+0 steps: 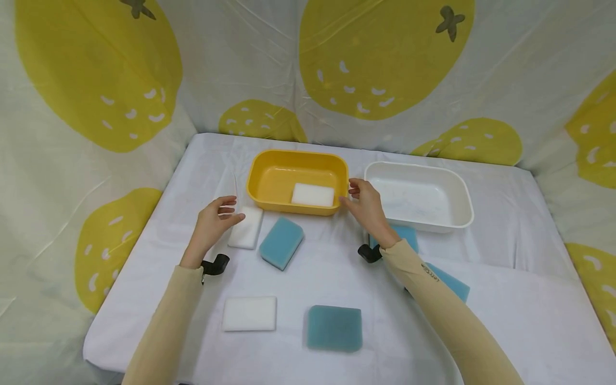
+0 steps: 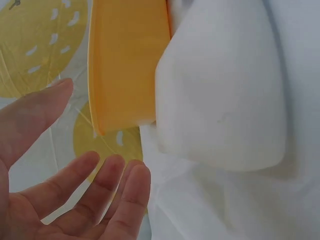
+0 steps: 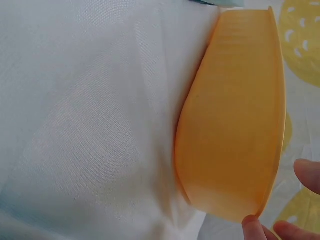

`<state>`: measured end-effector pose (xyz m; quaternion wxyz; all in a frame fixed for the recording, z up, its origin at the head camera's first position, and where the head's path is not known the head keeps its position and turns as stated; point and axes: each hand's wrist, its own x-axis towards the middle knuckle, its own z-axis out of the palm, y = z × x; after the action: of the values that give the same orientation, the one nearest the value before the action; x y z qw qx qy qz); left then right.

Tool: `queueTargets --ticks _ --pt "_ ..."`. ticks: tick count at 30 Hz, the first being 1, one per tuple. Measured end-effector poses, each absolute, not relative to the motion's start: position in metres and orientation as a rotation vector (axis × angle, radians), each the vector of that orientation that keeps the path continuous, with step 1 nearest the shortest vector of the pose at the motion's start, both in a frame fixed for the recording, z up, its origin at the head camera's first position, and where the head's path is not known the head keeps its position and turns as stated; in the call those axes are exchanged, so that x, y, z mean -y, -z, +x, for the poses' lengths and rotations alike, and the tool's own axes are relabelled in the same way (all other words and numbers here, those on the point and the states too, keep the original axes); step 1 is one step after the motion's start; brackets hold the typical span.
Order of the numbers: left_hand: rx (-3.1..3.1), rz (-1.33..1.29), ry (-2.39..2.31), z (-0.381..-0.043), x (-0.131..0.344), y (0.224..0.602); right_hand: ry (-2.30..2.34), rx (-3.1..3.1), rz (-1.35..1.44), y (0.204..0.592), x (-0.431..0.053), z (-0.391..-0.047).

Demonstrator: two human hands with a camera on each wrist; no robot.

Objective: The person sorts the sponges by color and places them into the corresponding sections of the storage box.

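Observation:
A yellow plastic tray [image 1: 269, 179] stands at the back of the table with a white sponge [image 1: 313, 194] inside, by its front right corner. My right hand [image 1: 368, 206] is at the tray's right end, a fingertip right at the rim in the right wrist view, thumb and fingers spread apart. To the left, my left hand [image 1: 212, 224] hovers with loosely bent fingers and nothing between them. Beside it lies a second white sponge [image 1: 247, 230], which looms large in the left wrist view. A blue sponge [image 1: 281, 243] with a dark underside lies just right of that one.
A white tray [image 1: 409, 195] stands right of the yellow one. Nearer the front lie a white sponge [image 1: 249, 314] and a blue sponge [image 1: 334, 328]. Two more blue sponges, one of them at the right [image 1: 452, 283], are partly hidden by my right arm. Lemon-print cloth [image 1: 385, 53] hangs behind.

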<state>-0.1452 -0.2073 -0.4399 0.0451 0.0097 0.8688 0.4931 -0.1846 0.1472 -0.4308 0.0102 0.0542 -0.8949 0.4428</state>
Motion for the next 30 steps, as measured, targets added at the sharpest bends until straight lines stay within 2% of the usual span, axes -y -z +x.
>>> queueTargets --ticks 15,30 --pt "-2.671 -0.01 -1.422 -0.119 0.2 0.461 -1.327 2.875 0.137 0.433 -0.141 -0.185" --pt "-2.746 -0.001 -1.301 -0.11 0.189 0.471 -1.206 2.939 0.124 0.434 -0.138 -0.182"
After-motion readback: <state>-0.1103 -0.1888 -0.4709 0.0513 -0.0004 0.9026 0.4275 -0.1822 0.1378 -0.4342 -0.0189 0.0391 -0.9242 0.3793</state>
